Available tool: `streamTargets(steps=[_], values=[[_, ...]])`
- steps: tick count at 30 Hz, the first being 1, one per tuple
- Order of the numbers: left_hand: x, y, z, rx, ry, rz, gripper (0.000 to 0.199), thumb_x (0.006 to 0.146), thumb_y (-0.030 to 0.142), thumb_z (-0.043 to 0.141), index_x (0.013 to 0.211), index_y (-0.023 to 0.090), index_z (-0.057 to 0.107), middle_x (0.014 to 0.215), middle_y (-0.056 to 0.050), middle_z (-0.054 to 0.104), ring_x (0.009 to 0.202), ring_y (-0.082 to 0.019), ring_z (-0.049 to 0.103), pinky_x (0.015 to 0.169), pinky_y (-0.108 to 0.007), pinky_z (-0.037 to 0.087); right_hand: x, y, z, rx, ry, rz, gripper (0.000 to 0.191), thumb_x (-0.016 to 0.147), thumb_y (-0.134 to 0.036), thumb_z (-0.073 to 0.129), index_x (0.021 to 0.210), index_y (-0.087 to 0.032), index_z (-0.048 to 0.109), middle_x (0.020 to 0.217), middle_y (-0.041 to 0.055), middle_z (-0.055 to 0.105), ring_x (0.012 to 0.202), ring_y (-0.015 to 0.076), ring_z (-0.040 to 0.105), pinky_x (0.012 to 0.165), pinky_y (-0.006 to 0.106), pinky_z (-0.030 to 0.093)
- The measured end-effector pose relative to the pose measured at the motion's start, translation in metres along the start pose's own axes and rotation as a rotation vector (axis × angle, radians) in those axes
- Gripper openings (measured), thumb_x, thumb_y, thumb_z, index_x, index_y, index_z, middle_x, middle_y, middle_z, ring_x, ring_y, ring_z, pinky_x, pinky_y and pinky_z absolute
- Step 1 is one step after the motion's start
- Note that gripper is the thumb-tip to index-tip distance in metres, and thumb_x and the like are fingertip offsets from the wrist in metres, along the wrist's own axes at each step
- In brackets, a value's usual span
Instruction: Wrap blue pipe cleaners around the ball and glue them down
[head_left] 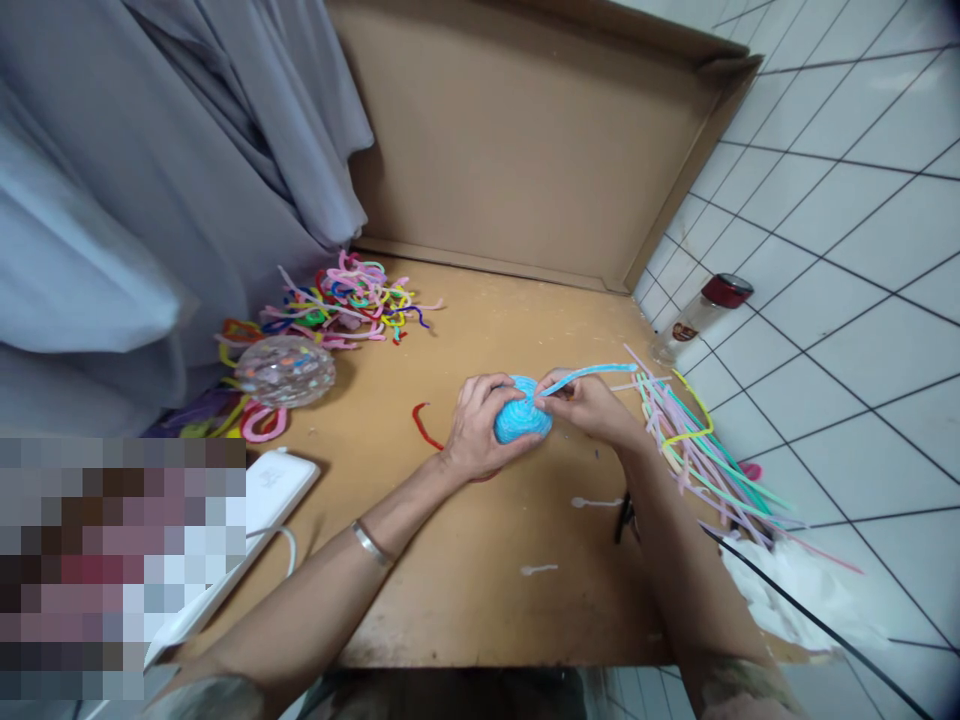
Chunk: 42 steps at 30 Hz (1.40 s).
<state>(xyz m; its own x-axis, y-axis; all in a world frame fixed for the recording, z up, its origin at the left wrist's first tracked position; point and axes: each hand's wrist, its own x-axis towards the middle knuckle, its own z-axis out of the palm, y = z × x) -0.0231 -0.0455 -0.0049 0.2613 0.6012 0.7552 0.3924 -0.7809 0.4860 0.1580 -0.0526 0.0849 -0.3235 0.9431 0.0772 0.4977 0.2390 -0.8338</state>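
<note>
A round, light blue coiled piece (519,418) sits near the middle of the view, above the wooden table (480,590). My left hand (478,425) is wrapped round its left side, thumb along the lower edge. At its upper right, my right hand (577,402) pinches a blue fuzzy stem (592,371), whose free end stretches right towards the loose stems. A red stem (426,428) lies on the table, partly hidden behind my left hand and wrist.
Tangled coloured stems (352,300) and a clear faceted bowl (285,371) lie back left. Straight stems (701,460), a red-lidded bottle (701,318) and white tissue (795,590) are at the right. A cardboard panel (525,140) stands behind; a white device (274,485) lies left.
</note>
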Motion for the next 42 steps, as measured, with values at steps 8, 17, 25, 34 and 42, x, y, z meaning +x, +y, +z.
streamTargets(steps=[8, 17, 25, 34, 42], values=[[-0.002, -0.001, 0.003, -0.136, -0.012, -0.009, 0.048, 0.075, 0.038, 0.069, 0.116, 0.021, 0.052, 0.119, -0.012, 0.051, 0.114, -0.026, 0.051, 0.096, -0.046, 0.046, 0.001, 0.008, -0.001, 0.002, 0.008, -0.019, 0.016, 0.072, -0.032, 0.063, 0.074, -0.016, 0.063, 0.068, -0.0001, 0.059, 0.063, 0.0121, 0.051, 0.060, 0.024, 0.039], [0.000, -0.003, 0.000, -0.083, -0.050, -0.021, 0.041, 0.074, 0.042, 0.072, 0.108, 0.022, 0.059, 0.117, -0.010, 0.050, 0.111, -0.025, 0.050, 0.095, -0.044, 0.047, 0.003, 0.013, -0.001, 0.009, 0.018, -0.019, 0.019, 0.072, -0.034, 0.064, 0.076, -0.016, 0.064, 0.069, 0.0005, 0.061, 0.064, 0.0128, 0.054, 0.061, 0.024, 0.042], [0.002, -0.004, 0.002, -0.061, -0.069, -0.037, 0.042, 0.073, 0.043, 0.072, 0.107, 0.023, 0.061, 0.115, -0.010, 0.052, 0.110, -0.025, 0.049, 0.094, -0.044, 0.046, 0.003, 0.010, -0.004, 0.005, 0.001, -0.009, 0.021, 0.069, -0.035, 0.065, 0.078, -0.016, 0.067, 0.072, 0.0016, 0.065, 0.068, 0.0154, 0.057, 0.066, 0.027, 0.045], [0.003, 0.002, 0.001, -0.044, -0.070, -0.027, 0.034, 0.077, 0.041, 0.070, 0.105, 0.023, 0.062, 0.115, -0.010, 0.055, 0.110, -0.025, 0.051, 0.095, -0.044, 0.046, 0.000, 0.001, -0.002, 0.010, 0.033, 0.021, 0.021, 0.066, -0.037, 0.066, 0.067, -0.016, 0.061, 0.059, -0.0021, 0.054, 0.056, 0.0105, 0.047, 0.054, 0.023, 0.037], [0.003, 0.002, 0.005, -0.083, -0.041, -0.062, 0.035, 0.075, 0.040, 0.072, 0.104, 0.023, 0.062, 0.115, -0.009, 0.057, 0.109, -0.025, 0.052, 0.095, -0.045, 0.045, 0.004, -0.007, 0.016, 0.166, 0.203, 0.158, 0.016, 0.056, -0.031, 0.064, 0.057, -0.017, 0.057, 0.052, -0.0030, 0.053, 0.051, 0.0082, 0.045, 0.048, 0.021, 0.035]])
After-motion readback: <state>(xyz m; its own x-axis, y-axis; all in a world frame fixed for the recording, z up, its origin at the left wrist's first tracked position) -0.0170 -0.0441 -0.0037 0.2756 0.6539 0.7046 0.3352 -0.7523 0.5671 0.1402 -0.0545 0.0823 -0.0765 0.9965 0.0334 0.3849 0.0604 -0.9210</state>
